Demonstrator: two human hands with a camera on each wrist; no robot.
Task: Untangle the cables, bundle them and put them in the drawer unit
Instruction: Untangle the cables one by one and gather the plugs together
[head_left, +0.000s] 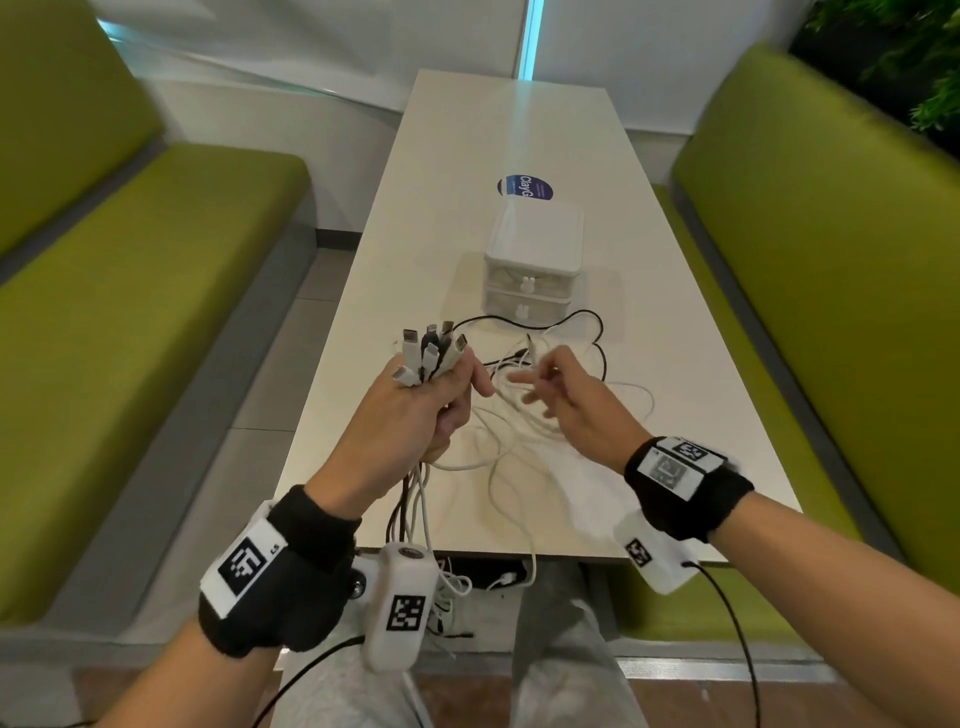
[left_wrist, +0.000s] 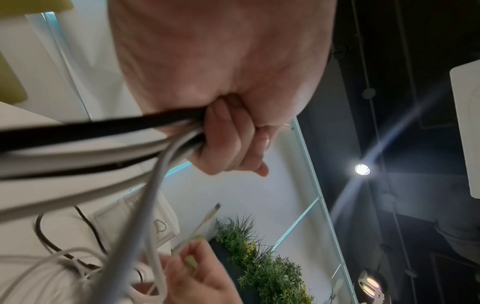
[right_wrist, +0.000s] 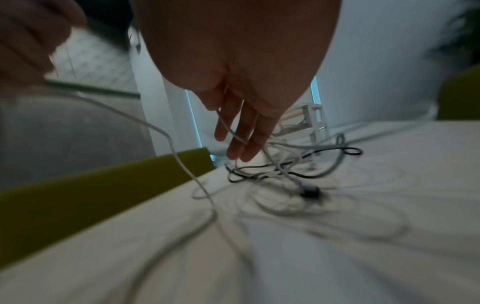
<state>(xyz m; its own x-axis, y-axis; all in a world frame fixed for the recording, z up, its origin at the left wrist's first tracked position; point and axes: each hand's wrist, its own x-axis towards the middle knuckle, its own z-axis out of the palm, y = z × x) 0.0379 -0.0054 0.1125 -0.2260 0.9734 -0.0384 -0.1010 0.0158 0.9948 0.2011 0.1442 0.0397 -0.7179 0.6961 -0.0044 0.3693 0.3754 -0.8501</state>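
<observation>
White and black cables (head_left: 524, 395) sprawled in a loose tangle across the near half of the pale table (head_left: 675, 395), some strands trailing over the near edge (head_left: 519, 555) toward the lap. Gathered upright in the left hand (head_left: 415, 410): a bunch of plug ends (head_left: 430, 349), white and black, fanned above the fist, with fingers curled tight round the cords below. Just to the right, held over the tangle, the right hand (head_left: 566, 395), blurred, fingers loosely extended with a thin white cable (right_wrist: 228, 129) running along them; whether pinched or merely draped, cannot tell. Further along the table, just past the tangle, the white drawer unit (head_left: 532, 260), both drawers closed, a black loop (head_left: 587, 322) lying by its front. Beyond it, a round blue sticker (head_left: 524, 188) and bare tabletop up to the far edge. Flanking both long edges, green benches (head_left: 156, 291), with a strip of floor between the left one and the table.
</observation>
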